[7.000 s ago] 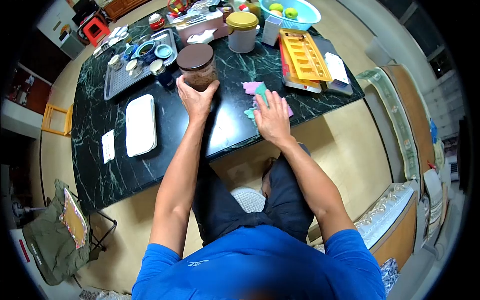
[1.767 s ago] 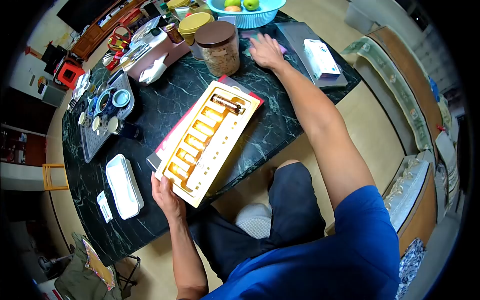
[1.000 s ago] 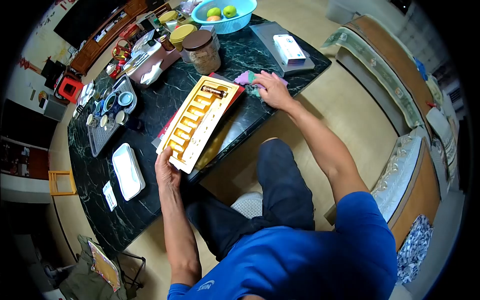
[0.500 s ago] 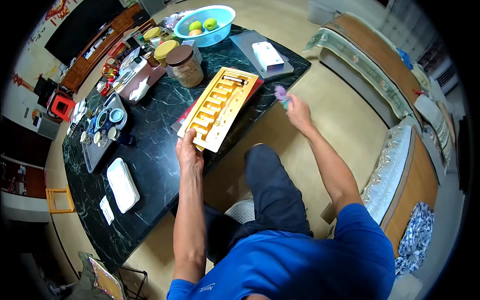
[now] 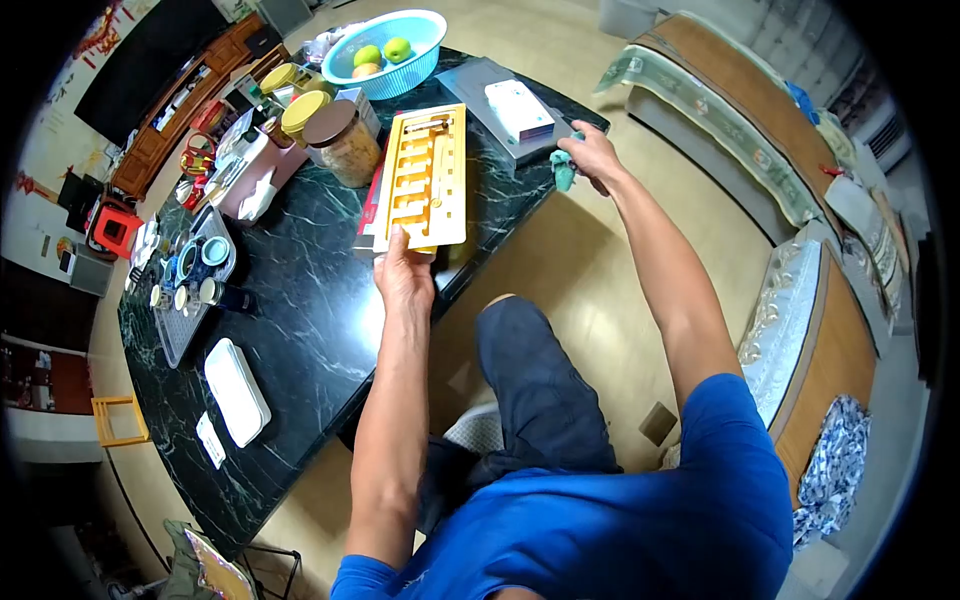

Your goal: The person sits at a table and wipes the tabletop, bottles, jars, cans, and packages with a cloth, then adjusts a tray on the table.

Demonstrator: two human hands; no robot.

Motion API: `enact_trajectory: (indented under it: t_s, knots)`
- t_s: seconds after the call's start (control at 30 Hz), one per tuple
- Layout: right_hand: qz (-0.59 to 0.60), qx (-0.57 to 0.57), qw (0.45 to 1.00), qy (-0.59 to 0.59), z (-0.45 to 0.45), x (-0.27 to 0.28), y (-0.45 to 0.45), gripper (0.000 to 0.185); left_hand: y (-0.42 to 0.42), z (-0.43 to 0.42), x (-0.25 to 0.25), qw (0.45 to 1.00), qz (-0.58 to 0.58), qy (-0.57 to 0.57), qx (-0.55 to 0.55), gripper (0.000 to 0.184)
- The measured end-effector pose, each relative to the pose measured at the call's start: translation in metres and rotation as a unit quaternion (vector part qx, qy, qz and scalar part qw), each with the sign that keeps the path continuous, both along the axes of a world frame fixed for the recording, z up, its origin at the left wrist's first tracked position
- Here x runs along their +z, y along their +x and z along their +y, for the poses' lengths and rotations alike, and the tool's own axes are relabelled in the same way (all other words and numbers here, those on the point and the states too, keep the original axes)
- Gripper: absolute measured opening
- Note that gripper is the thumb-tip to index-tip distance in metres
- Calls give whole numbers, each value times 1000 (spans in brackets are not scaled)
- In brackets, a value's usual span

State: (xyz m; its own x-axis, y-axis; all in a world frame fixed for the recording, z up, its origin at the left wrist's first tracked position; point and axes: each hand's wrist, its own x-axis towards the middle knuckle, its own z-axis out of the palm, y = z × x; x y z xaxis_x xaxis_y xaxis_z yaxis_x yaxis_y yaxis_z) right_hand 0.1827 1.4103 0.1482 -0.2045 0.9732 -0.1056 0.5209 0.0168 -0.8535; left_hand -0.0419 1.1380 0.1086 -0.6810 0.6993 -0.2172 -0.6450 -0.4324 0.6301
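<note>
My left hand (image 5: 404, 282) grips the near end of a gold-yellow moulded plastic tray (image 5: 449, 185), thumb on top. The tray has a row of slots, and a small dark-and-silver cylinder (image 5: 430, 126) lies across its far end. Part of a red flat item (image 5: 371, 212) shows at the tray's left side, over the dark marble table (image 5: 310, 260). Off to the right, past the table edge, my right hand (image 5: 597, 160) is closed around a crumpled teal cloth-like piece (image 5: 564, 174). The fingers partly cover it.
Near the tray stand a brown-lidded jar (image 5: 343, 145) and a blue basket of fruit (image 5: 400, 72). A white-and-blue box (image 5: 518, 110) sits on a grey flat case (image 5: 478, 84). Leftward are a grey tray of cups (image 5: 178, 335) and a white lidded container (image 5: 238, 392).
The tray has turned more upright in view, and my left hand has shifted slightly right. My right hand has moved up; its held piece now shows teal where purple showed before.
</note>
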Motion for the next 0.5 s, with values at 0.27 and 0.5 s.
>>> enact_trajectory:
  t_s: [0.27, 0.5]
  knots:
    - [-32, 108, 994, 10, -2, -11, -17, 28, -2, 61, -13, 997, -68, 41, -1, 41]
    - [77, -53, 995, 42, 65, 5, -13, 41, -19, 73, -3, 995, -74, 56, -47, 44]
